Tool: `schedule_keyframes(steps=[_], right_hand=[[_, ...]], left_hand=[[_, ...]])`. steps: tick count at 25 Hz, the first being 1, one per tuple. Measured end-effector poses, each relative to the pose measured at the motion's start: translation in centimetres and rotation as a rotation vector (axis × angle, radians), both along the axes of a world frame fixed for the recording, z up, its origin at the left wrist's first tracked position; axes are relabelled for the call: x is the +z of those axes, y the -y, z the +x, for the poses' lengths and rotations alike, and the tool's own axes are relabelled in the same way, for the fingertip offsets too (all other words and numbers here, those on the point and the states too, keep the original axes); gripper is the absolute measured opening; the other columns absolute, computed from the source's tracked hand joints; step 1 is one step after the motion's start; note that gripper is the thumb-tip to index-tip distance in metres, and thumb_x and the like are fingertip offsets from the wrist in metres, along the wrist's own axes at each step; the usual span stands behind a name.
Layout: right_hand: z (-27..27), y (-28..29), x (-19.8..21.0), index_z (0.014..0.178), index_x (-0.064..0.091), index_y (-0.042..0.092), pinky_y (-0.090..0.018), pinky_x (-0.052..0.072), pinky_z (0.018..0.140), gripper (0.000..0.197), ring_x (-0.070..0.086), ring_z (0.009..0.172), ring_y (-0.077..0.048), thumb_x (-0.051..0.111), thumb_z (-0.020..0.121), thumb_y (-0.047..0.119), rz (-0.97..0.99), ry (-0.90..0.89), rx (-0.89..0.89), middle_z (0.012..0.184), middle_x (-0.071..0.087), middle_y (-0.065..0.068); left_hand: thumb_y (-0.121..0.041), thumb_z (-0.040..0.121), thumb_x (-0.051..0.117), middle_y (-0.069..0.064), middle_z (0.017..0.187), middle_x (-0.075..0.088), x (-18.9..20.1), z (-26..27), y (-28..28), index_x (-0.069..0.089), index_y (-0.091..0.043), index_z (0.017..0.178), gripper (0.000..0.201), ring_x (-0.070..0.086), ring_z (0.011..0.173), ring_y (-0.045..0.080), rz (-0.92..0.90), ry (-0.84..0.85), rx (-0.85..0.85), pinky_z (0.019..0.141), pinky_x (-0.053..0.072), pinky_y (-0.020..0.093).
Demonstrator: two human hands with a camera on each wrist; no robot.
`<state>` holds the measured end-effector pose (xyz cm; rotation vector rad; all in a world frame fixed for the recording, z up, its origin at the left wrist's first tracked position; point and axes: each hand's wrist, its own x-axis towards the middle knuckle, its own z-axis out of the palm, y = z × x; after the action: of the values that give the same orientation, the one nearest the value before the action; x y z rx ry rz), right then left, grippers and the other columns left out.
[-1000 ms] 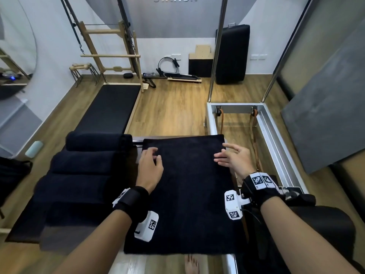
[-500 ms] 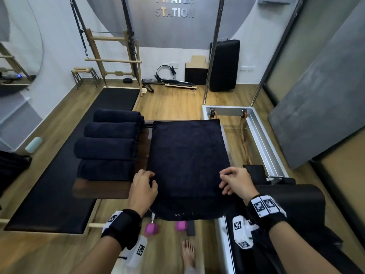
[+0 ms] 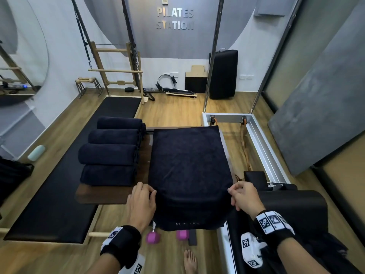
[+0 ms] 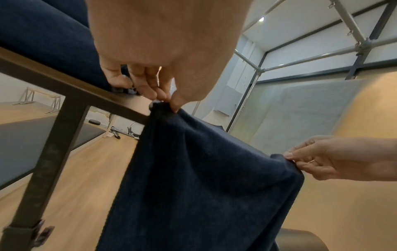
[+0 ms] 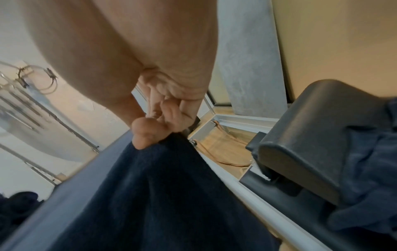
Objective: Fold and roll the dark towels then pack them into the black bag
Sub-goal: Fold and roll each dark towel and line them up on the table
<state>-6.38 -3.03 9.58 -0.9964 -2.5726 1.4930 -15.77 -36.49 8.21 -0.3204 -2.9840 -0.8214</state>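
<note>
A dark navy towel point(image 3: 187, 161) lies flat along the brown table point(image 3: 94, 195), its near end hanging over the table's front edge. My left hand point(image 3: 152, 192) pinches the towel's left side at that edge, seen close in the left wrist view point(image 4: 163, 101). My right hand point(image 3: 232, 191) pinches the right side point(image 5: 150, 135); in the left wrist view it point(image 4: 290, 158) shows too. Several rolled dark towels point(image 3: 110, 153) lie side by side on the table's left part. A black bag point(image 3: 11, 175) sits partly in view at the far left edge.
A metal reformer frame point(image 3: 262, 143) with a black padded block point(image 3: 284, 202) stands to the right. A black mat point(image 3: 65, 182) lies on the wooden floor to the left. Pink dumbbells point(image 3: 153, 237) and a bare foot point(image 3: 190, 262) are below the table's front edge.
Both hands slid from the towel's far part back to the table's near edge and now pinch its sides there. The head view tilted up, and the towel's near end hangs lower.
</note>
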Motion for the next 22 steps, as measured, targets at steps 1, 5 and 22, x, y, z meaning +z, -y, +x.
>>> schedule_keyframes(steps=[1,5,22], right_hand=[[-1.2,-0.2,0.6,0.091,0.063,-0.001,-0.031,0.048,0.047,0.015,0.049,0.037,-0.021,0.063,0.102,0.010,-0.033,-0.044,0.004,0.056,0.068,-0.012],[-8.6,-1.1,3.7,0.095,0.062,-0.001,-0.025,0.042,0.042,0.016,0.050,0.038,-0.020,0.062,0.103,0.013,-0.075,-0.203,0.056,0.058,0.069,-0.011],[-14.2,-1.9,-0.3,0.097,0.061,0.000,-0.026,0.042,0.037,0.009,0.058,0.041,-0.025,0.064,0.100,0.008,-0.171,-0.154,-0.004,0.061,0.068,-0.014]], left_hand=[[-0.022,0.103,0.064,-0.001,0.096,0.054,0.6,-0.7,-0.6,0.062,-0.016,0.093,0.012,0.058,0.096,0.028,0.046,-0.039,0.002,0.082,0.048,0.049],[-0.024,0.103,0.063,-0.004,0.091,0.056,4.3,-6.5,-5.3,0.060,-0.021,0.095,0.009,0.060,0.090,0.024,0.171,-0.160,-0.033,0.075,0.051,0.046],[-0.028,0.105,0.063,-0.002,0.127,0.064,0.6,-10.8,-7.0,0.058,-0.015,0.143,0.040,0.062,0.116,0.014,0.494,0.075,-0.050,0.101,0.054,0.040]])
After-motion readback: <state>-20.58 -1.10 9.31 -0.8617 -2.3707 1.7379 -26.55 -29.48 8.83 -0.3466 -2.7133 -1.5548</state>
